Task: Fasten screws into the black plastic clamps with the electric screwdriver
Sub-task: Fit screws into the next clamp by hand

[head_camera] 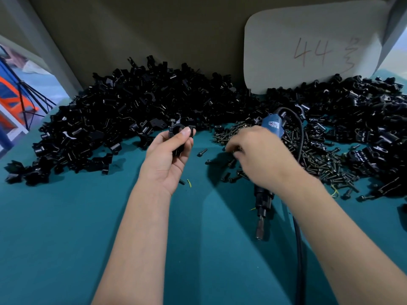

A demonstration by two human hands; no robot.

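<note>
My left hand (170, 155) holds a black plastic clamp (179, 130) upright between thumb and fingers, a screw standing in its top. My right hand (258, 159) grips the blue electric screwdriver (272, 126), whose black nose and bit (261, 225) point toward me under the wrist. The fingertips of the same hand pinch at a screw (236, 149) at the edge of the screw heap (317, 159). Whether that screw is lifted I cannot tell.
Large piles of black clamps (123, 115) ring the back of the teal table (66, 238), with more at the right (363, 119). Loose screws (202, 152) lie between my hands. The screwdriver's black cable (299, 249) runs toward me. A white card marked 44 (312, 47) leans on the back wall.
</note>
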